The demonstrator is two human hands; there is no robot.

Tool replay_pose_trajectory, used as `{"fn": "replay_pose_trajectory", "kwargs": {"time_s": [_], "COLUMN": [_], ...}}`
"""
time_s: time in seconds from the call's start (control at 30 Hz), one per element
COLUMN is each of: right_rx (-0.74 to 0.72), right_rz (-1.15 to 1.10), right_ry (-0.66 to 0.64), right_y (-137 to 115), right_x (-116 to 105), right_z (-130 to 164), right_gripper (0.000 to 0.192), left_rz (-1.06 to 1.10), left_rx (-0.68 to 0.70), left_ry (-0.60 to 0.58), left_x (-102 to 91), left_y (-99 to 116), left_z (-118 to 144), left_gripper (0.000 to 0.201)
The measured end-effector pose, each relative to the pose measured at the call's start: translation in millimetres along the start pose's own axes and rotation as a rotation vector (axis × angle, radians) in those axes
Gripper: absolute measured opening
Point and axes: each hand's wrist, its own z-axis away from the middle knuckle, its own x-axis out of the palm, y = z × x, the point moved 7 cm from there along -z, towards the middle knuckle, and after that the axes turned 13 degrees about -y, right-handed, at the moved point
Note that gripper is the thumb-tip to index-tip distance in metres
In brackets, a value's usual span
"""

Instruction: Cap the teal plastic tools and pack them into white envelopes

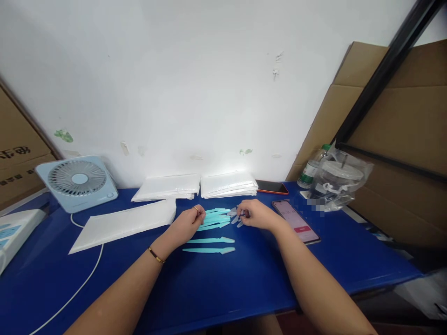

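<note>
Hands meet over a small pile of teal plastic sticks (215, 218) on the blue table (244, 279); only the head view here, looking down along both forearms. Left hand (186, 223) sits curled on the left end of the pile, fingers bent and touching the sticks, gold ring and bracelet showing; can't tell if it's actually pinching one. Right hand (256, 215) is closed around the pale tips at the right end of the pile. Two more sticks (209, 245) lie apart, nearer the person, side by side. White padded mailers (122, 224) lie to the left, two stacks of them (199, 185) by the wall; phone (296, 219) just right of the right hand, another phone (271, 187) behind; little fan (77, 181) far left.
</note>
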Motion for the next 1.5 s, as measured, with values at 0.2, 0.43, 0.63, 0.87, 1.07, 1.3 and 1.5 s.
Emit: {"fn": "replay_pose_trajectory", "kwargs": {"time_s": [0.2, 0.43, 0.63, 0.87, 1.07, 1.3, 1.5], "right_rx": [-0.019, 0.059, 0.027, 0.069, 0.081, 0.067, 0.060], "right_rz": [0.027, 0.302, 0.033, -1.034, -1.187, -1.202, -1.223], "right_ry": [-0.129, -0.085, 0.079, 0.370, 0.380, 0.381, 0.419], "right_y": [-5, -10, -5, 29, 22, 20, 20], "right_x": [11, 29, 16, 2, 11, 19, 14], "right_z": [1, -14, -10, -4, -9, -14, -11], "right_gripper": [0.022, 0.014, 0.018, 0.028, 0.032, 0.030, 0.028], "left_rz": [-0.027, -0.047, -0.029, 0.009, 0.023, 0.037, 0.067], "left_rx": [-0.021, -0.051, -0.048, -0.042, -0.032, -0.049, -0.049], "left_ry": [0.037, 0.044, 0.043, 0.041, 0.042, 0.030, 0.028], "left_x": [-3.3, -3.6, -5.5, -6.3, -6.8, -6.3, -6.4], "left_y": [-7, -13, -10, -10, -10, -11, -12], "left_z": [-1, -4, -4, -2, -2, -2, -2], "left_gripper": [0.019, 0.021, 0.021, 0.022, 0.020, 0.019, 0.021]}}
